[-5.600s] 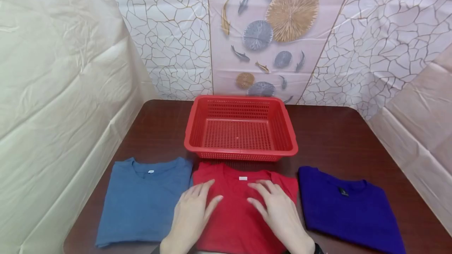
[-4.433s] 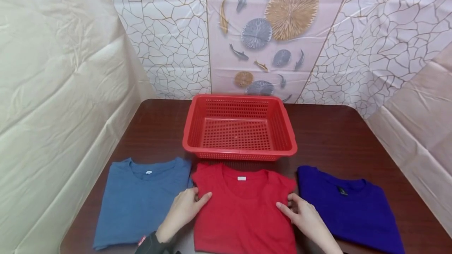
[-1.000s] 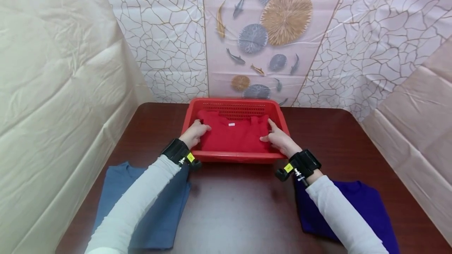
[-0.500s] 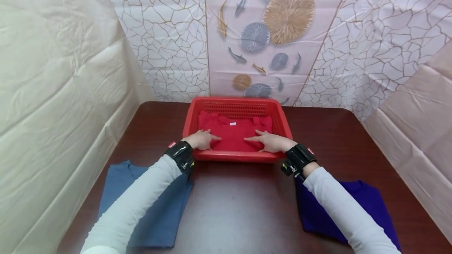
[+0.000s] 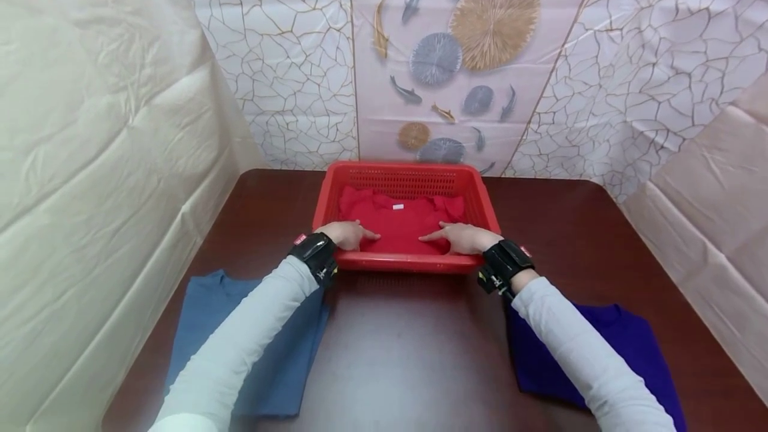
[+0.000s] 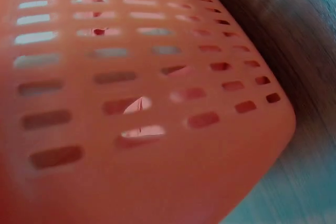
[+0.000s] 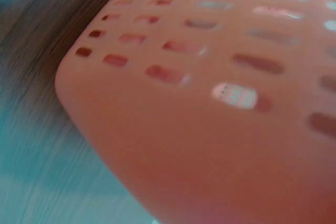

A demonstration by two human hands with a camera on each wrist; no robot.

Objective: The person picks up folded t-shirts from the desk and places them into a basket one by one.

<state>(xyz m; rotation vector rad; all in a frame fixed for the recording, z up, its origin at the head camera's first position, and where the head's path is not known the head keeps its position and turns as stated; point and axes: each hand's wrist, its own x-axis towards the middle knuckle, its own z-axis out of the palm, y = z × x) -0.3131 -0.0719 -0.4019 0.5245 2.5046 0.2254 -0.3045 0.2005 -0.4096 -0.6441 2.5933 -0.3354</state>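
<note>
A folded red T-shirt (image 5: pixel 399 224) with a white neck label lies inside the red plastic basket (image 5: pixel 414 263), its neckline toward the back. My left hand (image 5: pixel 345 235) reaches over the basket's front left part, index finger stretched out on the shirt. Mirroring it, my right hand (image 5: pixel 463 238) is at the front right of the shirt, fingers extended over the cloth. Some fingers are hidden behind the front rim. Both wrist views are filled by the slotted outer basket wall (image 6: pixel 173 182), which hides the hands there.
On the table (image 5: pixel 390 352), a folded blue T-shirt (image 5: pixel 273 372) lies at the left, partly under my left sleeve. A folded dark purple-blue T-shirt (image 5: pixel 627 345) lies at the right, partly covered by my right forearm. A patterned curtain (image 5: pixel 300 85) stands behind the basket.
The red T-shirt was gripped at both sides on the table and moved into the basket. Since then both hands have let go of its sides and shifted inward toward its front part.
</note>
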